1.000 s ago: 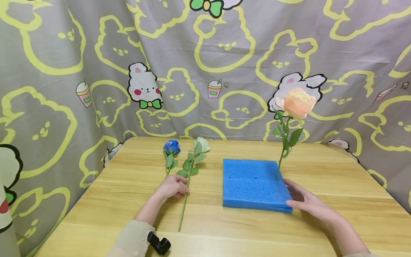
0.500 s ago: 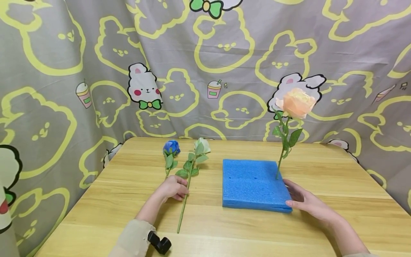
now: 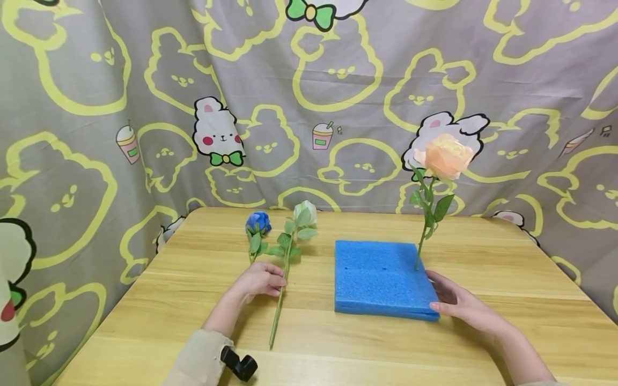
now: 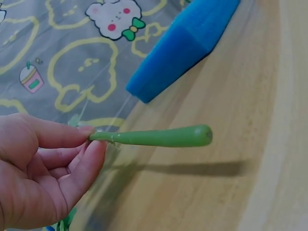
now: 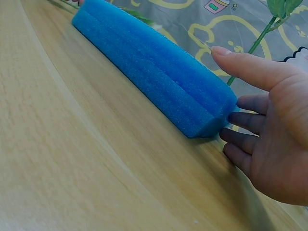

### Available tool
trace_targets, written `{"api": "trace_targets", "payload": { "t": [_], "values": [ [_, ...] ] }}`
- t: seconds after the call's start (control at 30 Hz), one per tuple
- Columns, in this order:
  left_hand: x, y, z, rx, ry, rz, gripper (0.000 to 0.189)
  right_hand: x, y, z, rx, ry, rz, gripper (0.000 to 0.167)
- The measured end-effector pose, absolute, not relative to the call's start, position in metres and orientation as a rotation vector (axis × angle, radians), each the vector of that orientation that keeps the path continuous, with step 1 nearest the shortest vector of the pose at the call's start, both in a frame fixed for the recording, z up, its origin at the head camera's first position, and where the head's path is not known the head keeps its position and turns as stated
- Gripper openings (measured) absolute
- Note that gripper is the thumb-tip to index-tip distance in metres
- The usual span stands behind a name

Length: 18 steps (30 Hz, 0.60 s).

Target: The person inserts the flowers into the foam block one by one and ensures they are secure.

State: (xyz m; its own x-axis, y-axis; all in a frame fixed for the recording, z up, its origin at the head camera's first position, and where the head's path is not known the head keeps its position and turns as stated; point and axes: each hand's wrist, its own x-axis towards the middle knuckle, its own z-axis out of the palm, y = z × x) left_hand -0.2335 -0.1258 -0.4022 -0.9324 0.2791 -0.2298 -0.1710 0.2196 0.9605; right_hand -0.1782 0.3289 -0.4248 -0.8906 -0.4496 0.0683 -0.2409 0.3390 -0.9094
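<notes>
My head feed shows me a pale beige left sleeve (image 3: pixel 193 363), its cuff (image 3: pixel 218 341) crumpled, a chunky, notched black attachment (image 3: pixel 241 366) against its right edge. Beyond this sleeve the left hand (image 3: pixel 262 279) is bare; well right of the sleeve I see a bare right hand (image 3: pixel 460 303) and a sliver of pale right sleeve (image 3: pixel 538 383).

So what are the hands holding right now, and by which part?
The left hand pinches the white rose by its stem, below the leaves. The right hand holds nothing; it only touches the side of the blue foam block.
</notes>
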Motion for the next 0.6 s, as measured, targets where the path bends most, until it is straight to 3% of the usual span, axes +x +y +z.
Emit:
{"api": "trace_targets", "payload": {
  "t": [0.6],
  "values": [
    [-0.243,-0.093,-0.381,0.198,2.149,1.840,0.025,-0.180,0.330,-0.427,-0.617,2.411,-1.573,0.067]
  ]
}}
